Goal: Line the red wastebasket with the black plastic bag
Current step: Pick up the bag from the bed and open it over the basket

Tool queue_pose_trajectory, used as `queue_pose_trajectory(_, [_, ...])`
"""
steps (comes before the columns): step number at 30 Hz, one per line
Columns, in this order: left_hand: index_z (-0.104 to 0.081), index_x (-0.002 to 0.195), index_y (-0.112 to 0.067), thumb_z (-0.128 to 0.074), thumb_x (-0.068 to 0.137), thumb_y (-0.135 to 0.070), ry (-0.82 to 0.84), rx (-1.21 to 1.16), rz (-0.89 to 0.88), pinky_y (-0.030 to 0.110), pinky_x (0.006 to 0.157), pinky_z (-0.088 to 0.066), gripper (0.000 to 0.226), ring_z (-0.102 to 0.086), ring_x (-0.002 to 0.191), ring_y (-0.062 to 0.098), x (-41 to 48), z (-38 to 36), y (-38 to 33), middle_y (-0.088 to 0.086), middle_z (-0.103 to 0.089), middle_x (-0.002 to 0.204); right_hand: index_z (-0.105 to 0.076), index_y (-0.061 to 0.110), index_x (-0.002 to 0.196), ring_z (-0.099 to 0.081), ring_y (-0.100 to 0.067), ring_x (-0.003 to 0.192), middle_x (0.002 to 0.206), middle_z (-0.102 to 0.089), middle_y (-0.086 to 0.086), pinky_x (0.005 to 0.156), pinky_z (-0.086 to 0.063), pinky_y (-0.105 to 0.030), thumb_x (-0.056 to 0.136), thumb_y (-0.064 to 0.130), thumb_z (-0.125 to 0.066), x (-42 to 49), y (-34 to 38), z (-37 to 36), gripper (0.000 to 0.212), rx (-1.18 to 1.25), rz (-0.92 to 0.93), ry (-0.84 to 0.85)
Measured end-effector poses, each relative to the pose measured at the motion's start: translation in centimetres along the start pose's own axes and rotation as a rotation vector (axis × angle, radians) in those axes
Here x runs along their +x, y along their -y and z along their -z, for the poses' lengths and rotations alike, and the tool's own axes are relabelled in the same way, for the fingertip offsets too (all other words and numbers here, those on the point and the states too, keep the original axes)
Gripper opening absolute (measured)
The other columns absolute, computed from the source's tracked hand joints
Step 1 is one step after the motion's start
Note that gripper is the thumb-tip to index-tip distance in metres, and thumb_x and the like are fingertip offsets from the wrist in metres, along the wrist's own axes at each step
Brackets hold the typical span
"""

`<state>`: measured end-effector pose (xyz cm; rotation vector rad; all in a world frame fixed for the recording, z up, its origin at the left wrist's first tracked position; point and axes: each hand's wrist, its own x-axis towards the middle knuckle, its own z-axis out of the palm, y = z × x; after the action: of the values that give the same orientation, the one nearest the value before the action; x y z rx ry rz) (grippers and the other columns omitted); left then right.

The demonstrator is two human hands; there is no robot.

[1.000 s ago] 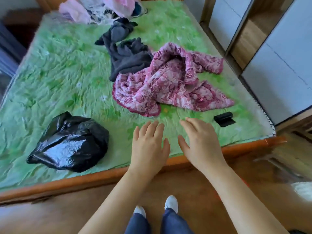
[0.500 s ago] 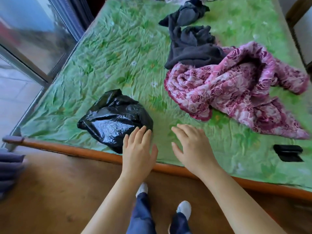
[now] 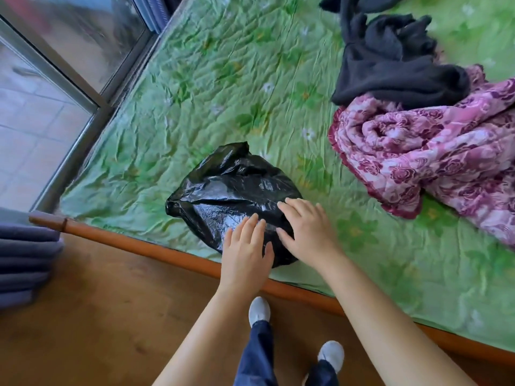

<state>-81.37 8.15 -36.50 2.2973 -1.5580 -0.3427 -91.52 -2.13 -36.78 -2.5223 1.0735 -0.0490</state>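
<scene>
A crumpled, bulging black plastic bag [image 3: 228, 193] lies on the green bed cover close to the bed's front edge. My left hand [image 3: 245, 256] hovers flat over the bag's near side, fingers straight. My right hand [image 3: 306, 228] lies over the bag's right side, fingers straight and spread; whether either hand touches the plastic I cannot tell. Neither hand holds anything. No red wastebasket is in view.
The green floral bed cover [image 3: 211, 87] fills the bed, edged by an orange wooden rail [image 3: 167, 253]. A pink rose-patterned blanket [image 3: 434, 157] and dark clothes [image 3: 390, 65] lie at the right. A glass door [image 3: 55, 51] stands at the left, folded blue cloth [image 3: 25, 260] beside it.
The view has swung left along the bed. Both hands moved from the bare cover onto the black bag, which now lies under them.
</scene>
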Motion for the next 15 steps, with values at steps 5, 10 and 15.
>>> queue_pose_trajectory(5, [-0.056, 0.117, 0.002, -0.066, 0.077, -0.008, 0.028, -0.017, 0.059, 0.055, 0.095, -0.041, 0.042, -0.051, 0.117, 0.036, 1.1, -0.8, 2.4, 0.021, -0.056, 0.126, -0.042, 0.012, 0.131, -0.034, -0.024, 0.128, 0.137, -0.045, -0.009, 0.106, -0.025, -0.048, 0.084, 0.034, -0.059, 3.3, -0.1, -3.4, 0.054, 0.034, -0.011, 0.021])
queue_pose_trajectory(10, [-0.056, 0.118, 0.002, -0.065, 0.078, -0.006, 0.028, -0.04, 0.081, 0.052, 0.097, -0.04, 0.042, -0.051, 0.117, 0.035, 1.7, -1.0, 3.9, 0.02, -0.056, 0.126, -0.05, 0.009, 0.125, -0.041, -0.028, 0.124, 0.131, -0.052, -0.011, 0.106, -0.026, -0.051, 0.079, 0.032, -0.067, 5.0, -0.4, -5.7, 0.054, 0.092, -0.063, -0.031])
queue_pose_trajectory(15, [-0.055, 0.119, 0.001, -0.064, 0.079, -0.006, 0.031, -0.053, 0.076, 0.052, 0.098, -0.039, 0.042, -0.05, 0.119, 0.034, 2.1, -1.0, 4.7, 0.019, -0.056, 0.126, -0.063, 0.008, 0.103, -0.055, -0.028, 0.107, 0.108, -0.065, -0.009, 0.103, -0.026, -0.054, 0.077, 0.017, -0.069, 5.5, -0.5, -7.4, 0.028, 0.145, -0.083, -0.075])
